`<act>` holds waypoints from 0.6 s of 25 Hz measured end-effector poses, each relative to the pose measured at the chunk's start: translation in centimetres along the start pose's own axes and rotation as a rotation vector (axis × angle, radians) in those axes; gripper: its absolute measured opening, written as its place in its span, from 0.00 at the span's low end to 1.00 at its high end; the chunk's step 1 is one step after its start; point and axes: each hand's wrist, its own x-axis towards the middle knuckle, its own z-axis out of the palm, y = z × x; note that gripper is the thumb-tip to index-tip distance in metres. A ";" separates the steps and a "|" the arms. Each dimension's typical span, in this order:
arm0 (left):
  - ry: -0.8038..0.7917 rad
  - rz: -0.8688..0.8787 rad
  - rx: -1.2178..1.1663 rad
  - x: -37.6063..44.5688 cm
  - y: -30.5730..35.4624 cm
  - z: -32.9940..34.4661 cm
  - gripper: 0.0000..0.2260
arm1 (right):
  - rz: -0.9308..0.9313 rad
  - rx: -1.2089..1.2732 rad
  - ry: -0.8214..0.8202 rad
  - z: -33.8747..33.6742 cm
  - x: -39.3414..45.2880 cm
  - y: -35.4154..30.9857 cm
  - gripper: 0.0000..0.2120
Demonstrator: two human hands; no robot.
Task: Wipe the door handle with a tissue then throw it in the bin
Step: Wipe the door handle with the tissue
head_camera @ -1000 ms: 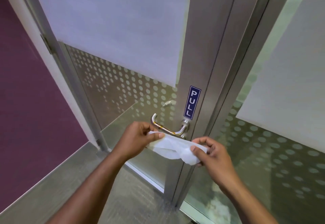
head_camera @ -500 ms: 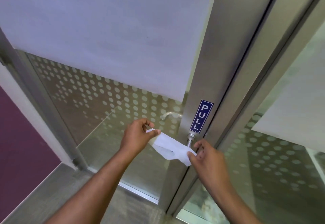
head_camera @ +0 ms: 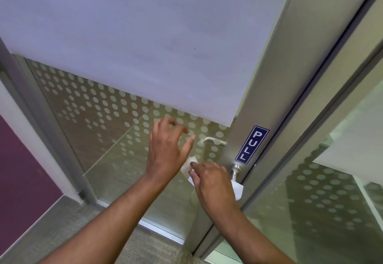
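The metal door handle (head_camera: 235, 171) sticks out from the door's steel stile just under a blue PULL sign (head_camera: 251, 144); only its round base shows, the lever is hidden under my right hand. My right hand (head_camera: 211, 183) presses the white tissue (head_camera: 238, 190) around the lever, with tissue corners poking out at both sides of the hand. My left hand (head_camera: 167, 147) hovers just left of it, fingers spread, holding nothing. No bin is in view.
The glass door (head_camera: 116, 114) carries a frosted panel above and a dotted film below. A fixed glass panel (head_camera: 323, 191) stands to the right of the frame. A purple wall (head_camera: 22, 170) is at the left. Grey carpet (head_camera: 68, 222) lies below.
My left hand has let go of the tissue and opened upward. My right hand has slid left over the lever with the tissue wrapped on it. The camera has moved closer.
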 end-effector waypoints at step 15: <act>0.167 0.672 0.336 5.6 -1.4 6.0 0.39 | -0.135 -0.052 0.231 2.3 -4.1 5.4 0.16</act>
